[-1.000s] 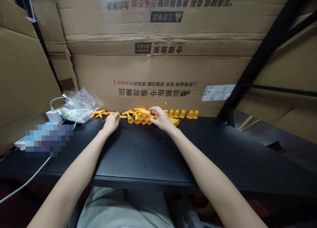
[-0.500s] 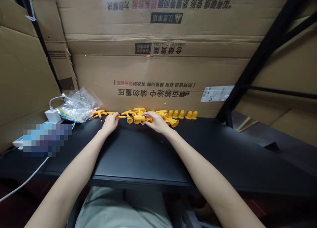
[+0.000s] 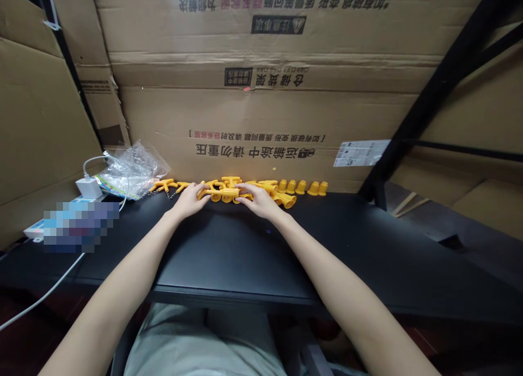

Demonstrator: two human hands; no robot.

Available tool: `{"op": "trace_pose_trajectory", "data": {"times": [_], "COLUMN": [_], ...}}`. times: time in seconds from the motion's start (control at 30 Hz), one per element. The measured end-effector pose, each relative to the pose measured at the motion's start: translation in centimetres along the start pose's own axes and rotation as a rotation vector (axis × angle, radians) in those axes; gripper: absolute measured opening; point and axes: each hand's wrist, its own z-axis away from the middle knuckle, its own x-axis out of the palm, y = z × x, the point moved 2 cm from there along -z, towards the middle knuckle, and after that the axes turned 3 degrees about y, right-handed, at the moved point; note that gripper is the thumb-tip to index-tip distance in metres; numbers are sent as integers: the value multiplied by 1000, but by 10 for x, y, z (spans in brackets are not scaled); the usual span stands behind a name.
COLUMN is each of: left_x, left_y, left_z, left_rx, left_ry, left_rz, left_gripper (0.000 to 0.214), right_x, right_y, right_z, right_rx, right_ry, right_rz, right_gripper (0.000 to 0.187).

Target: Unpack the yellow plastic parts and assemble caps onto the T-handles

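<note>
My left hand (image 3: 190, 201) pinches a yellow T-shaped handle (image 3: 211, 192), its shaft pointing right. In my right hand (image 3: 261, 202) is a yellow ribbed, cup-like cap (image 3: 229, 192), gripped between thumb and fingers. The handle's shaft meets the cap end to end, and no spiral shows between them. Just behind and below the hands, several flared yellow caps and T-handles lie in a cluster (image 3: 231, 180). Left of my left hand are yellow T-handles (image 3: 164, 184) with thin dark spiral rods. To the right, several yellow caps (image 3: 300, 187) stand in a row.
A cardboard panel (image 3: 257, 111) rises behind the black tabletop (image 3: 245, 256). At left lie a clear plastic bag (image 3: 137, 166), a white charger (image 3: 89, 188) on a power strip (image 3: 35, 230), and a white cable (image 3: 49, 294). A black metal post (image 3: 429, 87) slants at right.
My left hand has moved right, bringing the handle up to the cap. The dark spiral rod seen between them earlier is now hidden. The view has shifted slightly.
</note>
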Motion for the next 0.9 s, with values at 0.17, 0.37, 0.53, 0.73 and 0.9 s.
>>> {"op": "trace_pose_trajectory", "data": {"times": [0.17, 0.37, 0.53, 0.73, 0.9], "left_x": [-4, -9, -9, -9, -12], "left_y": [-2, 2, 12, 15, 19], "left_z": [0, 1, 1, 2, 2], "left_rx": [-24, -37, -56, -111, -103], "left_ry": [-63, -19, 4, 43, 57], "left_rz": [133, 141, 78, 78, 106], "left_gripper": [23, 17, 16, 15, 14], "right_x": [1, 2, 2, 4, 1], "right_y": [7, 2, -5, -9, -15], "right_z": [-1, -2, -1, 3, 2], "right_rx": [59, 153, 263, 428, 401], "right_ry": [-25, -71, -80, -114, -107], "right_rz": [-101, -222, -274, -356, -374], "right_gripper": [39, 30, 47, 44, 48]}}
